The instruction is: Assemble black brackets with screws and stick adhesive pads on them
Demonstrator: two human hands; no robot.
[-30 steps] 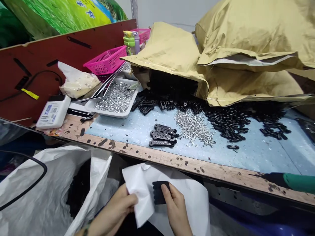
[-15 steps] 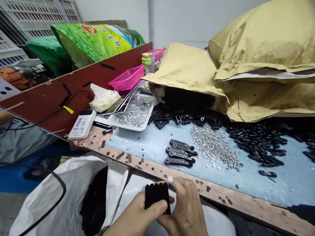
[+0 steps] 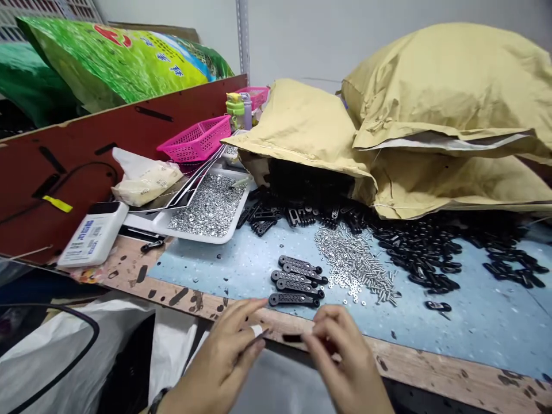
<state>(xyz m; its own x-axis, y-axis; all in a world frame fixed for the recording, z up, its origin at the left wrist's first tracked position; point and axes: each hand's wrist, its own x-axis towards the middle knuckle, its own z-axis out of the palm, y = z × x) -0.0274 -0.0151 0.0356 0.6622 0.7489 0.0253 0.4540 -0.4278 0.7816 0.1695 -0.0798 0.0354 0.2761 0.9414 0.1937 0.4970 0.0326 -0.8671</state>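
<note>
The person's left hand [image 3: 219, 362] and right hand [image 3: 340, 362] hover over the worn wooden edge [image 3: 431, 368] of the table, the left at seven o'clock and the right at five. A small white scrap [image 3: 256, 330] sits at the left fingertips [image 3: 245, 322], but whether that grip is clenched on it cannot be told. A thin black strip [image 3: 293, 338] shows between the hands, just beside the right fingers [image 3: 321, 339]; that grip is partly hidden and also cannot be told. Beyond the edge at twelve o'clock, four black slotted bars [image 3: 295, 282] lie on a pale blue mat [image 3: 452, 305], with loose silver screws [image 3: 353, 261] at one o'clock and a heap of black plastic parts [image 3: 422, 253] at two.
</note>
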